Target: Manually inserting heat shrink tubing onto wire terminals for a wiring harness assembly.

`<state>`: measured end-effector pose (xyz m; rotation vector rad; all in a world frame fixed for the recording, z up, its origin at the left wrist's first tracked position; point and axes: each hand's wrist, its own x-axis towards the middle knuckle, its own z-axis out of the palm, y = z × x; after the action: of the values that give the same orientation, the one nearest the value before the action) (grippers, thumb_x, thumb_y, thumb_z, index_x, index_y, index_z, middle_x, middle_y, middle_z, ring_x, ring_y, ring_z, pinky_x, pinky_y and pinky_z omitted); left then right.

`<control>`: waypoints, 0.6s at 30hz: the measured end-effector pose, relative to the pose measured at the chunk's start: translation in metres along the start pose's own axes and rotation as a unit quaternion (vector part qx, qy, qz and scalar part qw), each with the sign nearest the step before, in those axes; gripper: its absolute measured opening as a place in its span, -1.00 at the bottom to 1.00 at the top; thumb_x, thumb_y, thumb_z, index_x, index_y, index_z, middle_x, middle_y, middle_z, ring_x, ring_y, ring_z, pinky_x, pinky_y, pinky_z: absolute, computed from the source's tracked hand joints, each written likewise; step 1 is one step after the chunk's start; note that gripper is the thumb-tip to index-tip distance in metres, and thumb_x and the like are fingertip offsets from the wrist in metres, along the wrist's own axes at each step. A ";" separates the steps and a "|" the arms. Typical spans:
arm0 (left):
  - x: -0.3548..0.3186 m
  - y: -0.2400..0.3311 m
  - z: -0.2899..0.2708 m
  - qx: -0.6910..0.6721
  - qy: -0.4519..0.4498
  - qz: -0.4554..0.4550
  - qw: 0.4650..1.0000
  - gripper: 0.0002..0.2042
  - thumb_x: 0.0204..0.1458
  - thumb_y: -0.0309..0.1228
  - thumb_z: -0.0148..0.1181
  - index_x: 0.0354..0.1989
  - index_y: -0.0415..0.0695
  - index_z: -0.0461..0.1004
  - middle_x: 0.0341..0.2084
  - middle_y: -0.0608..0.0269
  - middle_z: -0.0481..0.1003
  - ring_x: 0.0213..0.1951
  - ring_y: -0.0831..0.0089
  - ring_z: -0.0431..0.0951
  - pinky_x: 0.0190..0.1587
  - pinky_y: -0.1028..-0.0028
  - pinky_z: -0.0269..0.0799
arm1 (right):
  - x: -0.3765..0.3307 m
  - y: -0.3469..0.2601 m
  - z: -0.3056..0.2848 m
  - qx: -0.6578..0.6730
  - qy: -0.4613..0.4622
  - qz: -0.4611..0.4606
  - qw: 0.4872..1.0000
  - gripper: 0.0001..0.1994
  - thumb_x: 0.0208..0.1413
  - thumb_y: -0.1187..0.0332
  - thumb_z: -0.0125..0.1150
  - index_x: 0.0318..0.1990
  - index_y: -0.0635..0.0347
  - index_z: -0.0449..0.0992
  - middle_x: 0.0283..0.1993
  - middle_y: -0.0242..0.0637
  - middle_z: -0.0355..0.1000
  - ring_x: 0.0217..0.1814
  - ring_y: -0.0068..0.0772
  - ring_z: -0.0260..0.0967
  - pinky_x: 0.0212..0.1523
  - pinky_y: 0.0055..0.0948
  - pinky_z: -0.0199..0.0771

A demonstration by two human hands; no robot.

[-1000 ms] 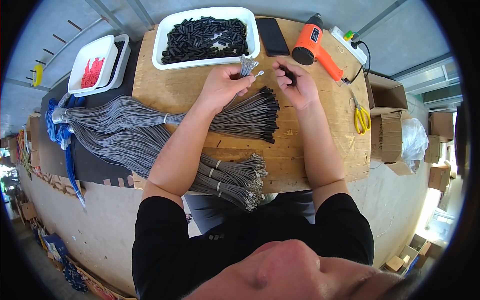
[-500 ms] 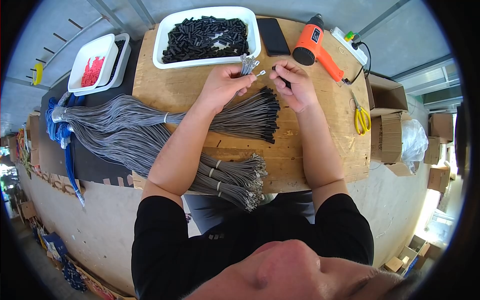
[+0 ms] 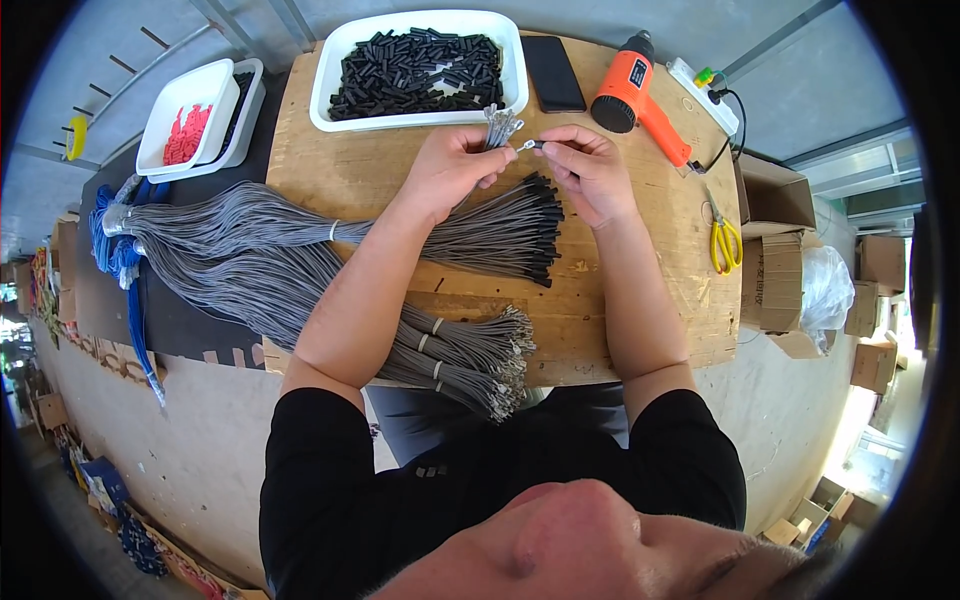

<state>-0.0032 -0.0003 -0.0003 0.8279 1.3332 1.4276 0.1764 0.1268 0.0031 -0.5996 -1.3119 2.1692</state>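
Observation:
My left hand (image 3: 452, 165) grips a small bunch of grey wires (image 3: 498, 125) whose metal terminal ends stick up above the fist. My right hand (image 3: 588, 165) pinches a short black tube (image 3: 540, 145) at the tip of one of those wires, just right of the bunch. Below both hands lies a bundle of grey wires with black sleeved ends (image 3: 505, 232) on the wooden board (image 3: 640, 300). A white tray of black tubes (image 3: 415, 68) stands just beyond my hands.
More grey wire bundles (image 3: 462, 352) with bare terminals lie near the front edge, and long bundles (image 3: 215, 250) trail left. An orange heat gun (image 3: 638, 90), a black phone (image 3: 553, 72), yellow scissors (image 3: 722, 240), a power strip (image 3: 705, 90) and a tray of red pieces (image 3: 188, 125) surround the board.
My right hand has drawn closer to the left, bringing the black tube onto a wire tip. The left hand has barely moved.

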 end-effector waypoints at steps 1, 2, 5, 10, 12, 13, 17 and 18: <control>0.000 0.000 0.000 0.002 0.001 -0.002 1.000 -0.91 0.14 -0.49 0.28 -0.27 -0.26 0.58 -0.51 0.38 0.49 -0.48 0.64 0.40 -0.38 0.60 0.33 | 0.000 -0.001 0.001 -0.003 0.001 -0.003 1.000 -0.84 0.15 0.57 0.29 -0.11 0.33 0.59 -0.28 -0.30 0.56 -0.47 -0.75 0.20 -0.52 -0.75 0.11; 0.000 -0.001 -0.001 0.002 0.002 -0.002 1.000 -0.91 0.14 -0.49 0.28 -0.27 -0.26 0.58 -0.51 0.38 0.49 -0.48 0.64 0.40 -0.38 0.60 0.33 | -0.001 -0.001 0.002 -0.005 0.001 -0.005 1.000 -0.84 0.16 0.56 0.29 -0.11 0.33 0.60 -0.29 -0.33 0.56 -0.47 -0.76 0.20 -0.51 -0.74 0.12; 0.000 -0.001 0.000 -0.006 0.011 0.006 1.000 -0.83 0.08 -0.44 0.34 -0.27 -0.31 0.62 -0.53 0.40 0.50 -0.50 0.65 0.39 -0.42 0.59 0.32 | -0.001 0.001 0.001 -0.020 0.008 -0.027 0.999 -0.84 0.16 0.56 0.29 -0.10 0.33 0.60 -0.31 -0.39 0.53 -0.47 -0.77 0.19 -0.51 -0.75 0.10; 0.000 -0.001 0.000 -0.007 0.013 0.010 1.000 -0.83 0.08 -0.44 0.35 -0.25 -0.32 0.62 -0.53 0.39 0.50 -0.50 0.65 0.39 -0.42 0.59 0.32 | -0.002 0.001 0.004 -0.040 0.022 -0.036 0.998 -0.83 0.17 0.56 0.29 -0.08 0.34 0.61 -0.37 -0.48 0.46 -0.48 -0.78 0.17 -0.51 -0.75 0.08; 0.000 -0.001 -0.001 -0.005 0.011 0.009 1.000 -0.83 0.08 -0.44 0.35 -0.26 -0.32 0.62 -0.53 0.39 0.50 -0.51 0.65 0.39 -0.43 0.59 0.32 | -0.003 0.000 0.006 -0.046 0.029 -0.033 0.998 -0.83 0.17 0.56 0.29 -0.08 0.34 0.61 -0.39 -0.51 0.44 -0.48 -0.79 0.16 -0.51 -0.74 0.07; 0.000 -0.002 -0.001 -0.003 0.008 0.008 1.000 -0.83 0.08 -0.44 0.35 -0.26 -0.32 0.62 -0.54 0.39 0.49 -0.51 0.65 0.39 -0.43 0.59 0.32 | -0.003 0.001 0.005 -0.046 0.030 -0.039 0.998 -0.82 0.17 0.56 0.29 -0.08 0.35 0.61 -0.40 -0.52 0.43 -0.49 -0.79 0.15 -0.52 -0.74 0.07; 0.000 -0.003 -0.001 -0.012 0.007 0.011 1.000 -0.84 0.08 -0.45 0.34 -0.27 -0.31 0.62 -0.54 0.39 0.49 -0.51 0.65 0.39 -0.43 0.59 0.32 | -0.003 0.003 0.005 -0.049 0.035 -0.049 0.997 -0.82 0.17 0.56 0.29 -0.08 0.36 0.61 -0.40 -0.54 0.41 -0.49 -0.80 0.14 -0.52 -0.74 0.06; 0.000 -0.002 0.000 -0.010 0.010 0.010 1.000 -0.84 0.08 -0.45 0.34 -0.27 -0.31 0.62 -0.55 0.40 0.49 -0.51 0.65 0.38 -0.44 0.59 0.31 | -0.003 0.003 0.005 -0.050 0.035 -0.049 0.997 -0.82 0.17 0.56 0.29 -0.08 0.36 0.61 -0.40 -0.54 0.41 -0.49 -0.80 0.14 -0.52 -0.74 0.06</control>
<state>-0.0031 -0.0008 -0.0023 0.8166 1.3269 1.4667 0.1749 0.1206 0.0029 -0.6306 -1.3884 1.9970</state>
